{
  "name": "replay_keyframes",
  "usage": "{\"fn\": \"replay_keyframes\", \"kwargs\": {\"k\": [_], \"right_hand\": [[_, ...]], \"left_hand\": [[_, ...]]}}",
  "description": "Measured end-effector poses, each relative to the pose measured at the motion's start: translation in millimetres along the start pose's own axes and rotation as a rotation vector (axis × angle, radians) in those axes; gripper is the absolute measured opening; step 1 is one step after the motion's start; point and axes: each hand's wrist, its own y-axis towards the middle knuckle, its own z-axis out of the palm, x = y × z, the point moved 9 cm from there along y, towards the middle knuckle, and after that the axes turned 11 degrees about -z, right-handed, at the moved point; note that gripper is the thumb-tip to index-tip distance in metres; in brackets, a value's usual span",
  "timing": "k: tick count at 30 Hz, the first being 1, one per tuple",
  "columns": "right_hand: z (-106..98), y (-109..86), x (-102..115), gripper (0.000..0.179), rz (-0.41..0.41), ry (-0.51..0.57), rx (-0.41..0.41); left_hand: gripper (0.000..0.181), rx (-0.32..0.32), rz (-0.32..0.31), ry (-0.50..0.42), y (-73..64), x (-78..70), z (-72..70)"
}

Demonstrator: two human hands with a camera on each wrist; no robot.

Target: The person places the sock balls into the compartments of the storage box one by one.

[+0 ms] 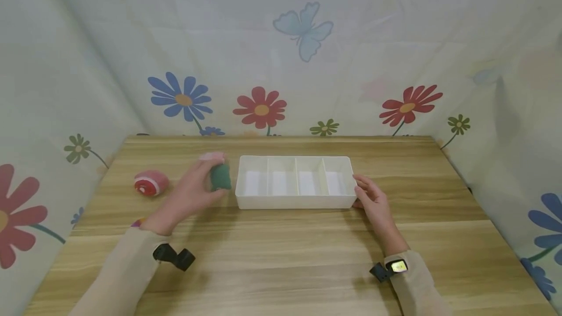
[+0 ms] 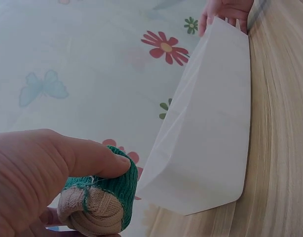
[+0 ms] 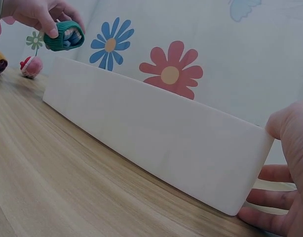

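A rolled-up sock, green with a beige part (image 2: 94,210), is held between the thumb and fingers of my left hand (image 1: 190,191), just left of the white box. In the right wrist view this green sock (image 3: 52,42) is raised above the table, beyond the box's far end. The long white storage box (image 1: 298,202) has upright dividers making several compartments, with no contents showing. My right hand (image 1: 373,201) grips its right end, thumb on the near top corner (image 3: 270,129) and fingers along the end wall.
A pink and red rolled sock (image 1: 151,183) lies on the wooden table (image 1: 281,257), left of my left hand. Partly hidden behind my left wrist is a yellow and purple roll (image 1: 137,223). A flower-printed cloth (image 1: 351,72) stands around the table's back and sides.
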Motion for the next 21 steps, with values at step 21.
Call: {"fn": "replay_keyframes", "kwargs": {"k": [21], "right_hand": [[-1.5,0.1,-0.9,0.041,0.014,0.003,0.003]], "left_hand": [[0.062,0.020,0.020,-0.006,16.9,-14.2,9.0]]}}
